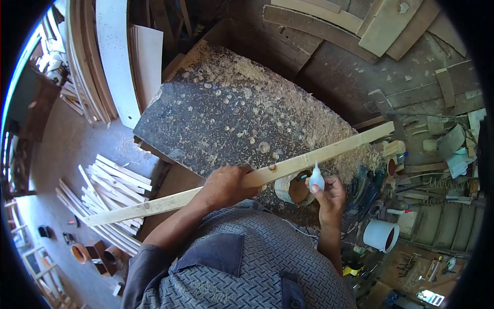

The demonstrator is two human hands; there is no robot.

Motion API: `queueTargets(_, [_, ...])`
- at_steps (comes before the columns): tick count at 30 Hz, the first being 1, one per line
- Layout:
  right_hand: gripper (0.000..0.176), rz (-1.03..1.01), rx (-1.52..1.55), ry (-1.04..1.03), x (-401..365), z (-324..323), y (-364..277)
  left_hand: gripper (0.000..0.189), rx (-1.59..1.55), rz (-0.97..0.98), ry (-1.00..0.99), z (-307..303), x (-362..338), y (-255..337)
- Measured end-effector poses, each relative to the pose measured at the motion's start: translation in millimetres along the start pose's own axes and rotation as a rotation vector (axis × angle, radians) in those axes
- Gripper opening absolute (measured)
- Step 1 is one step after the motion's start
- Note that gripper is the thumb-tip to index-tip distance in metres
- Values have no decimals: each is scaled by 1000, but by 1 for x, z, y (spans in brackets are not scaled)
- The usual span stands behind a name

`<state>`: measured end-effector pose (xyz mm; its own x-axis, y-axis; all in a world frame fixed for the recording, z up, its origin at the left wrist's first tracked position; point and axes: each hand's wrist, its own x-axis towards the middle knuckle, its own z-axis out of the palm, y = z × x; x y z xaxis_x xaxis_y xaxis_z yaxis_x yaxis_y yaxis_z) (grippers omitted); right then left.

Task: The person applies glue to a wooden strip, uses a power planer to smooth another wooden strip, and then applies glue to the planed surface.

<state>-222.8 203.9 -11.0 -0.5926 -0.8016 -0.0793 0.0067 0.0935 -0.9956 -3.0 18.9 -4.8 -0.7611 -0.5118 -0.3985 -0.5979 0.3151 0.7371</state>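
Observation:
A long pale wooden strip (334, 148) slants across in front of my body, over the near side of the workbench (221, 118). My left hand (225, 186) is wrapped around it near its middle, and a knot shows just beyond my fingers. My right hand (330, 198) grips a small white squeeze bottle (316, 180) with its pointed nozzle upward, just below the strip's near edge. Beside the bottle stands a round tub (283, 191) with a brown inside, partly hidden by the strip and my fingers.
Sawdust and shavings cover the bench top. A blue power tool (364, 188) lies at its right end, near a white bucket (382, 236). Cut strips (110, 190) are piled on the left, tall boards (117, 56) lean behind them, and hand tools (435, 269) lie at lower right.

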Motion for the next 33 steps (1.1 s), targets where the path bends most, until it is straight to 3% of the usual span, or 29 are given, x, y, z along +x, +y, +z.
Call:
queueTargets(9, [27,149,-10,19,-8,-57,86,49,93,11,36,7,11,-21])
queueTargets(12, [38,144,-411,5,-8,-48,102,42,84,28,102,11,14,-27])
queueTargets(13, [38,137,-409,0,-6,-46,101,42,86,26,111,12,15,-29])
queueTargets(15, [38,38,-711,-107,-4,-41,97,34,80,73,172,13,15,-30])
queueTargets(22, [29,108,-916,-270,10,-37,97,30,98,113,297,16,10,-31])
queueTargets(28, [25,-7,-1213,-362,31,-38,133,28,154,136,408,22,4,-28])
queueTargets(33, [15,18,-1176,-400,40,-39,142,30,187,166,516,21,-2,-25])
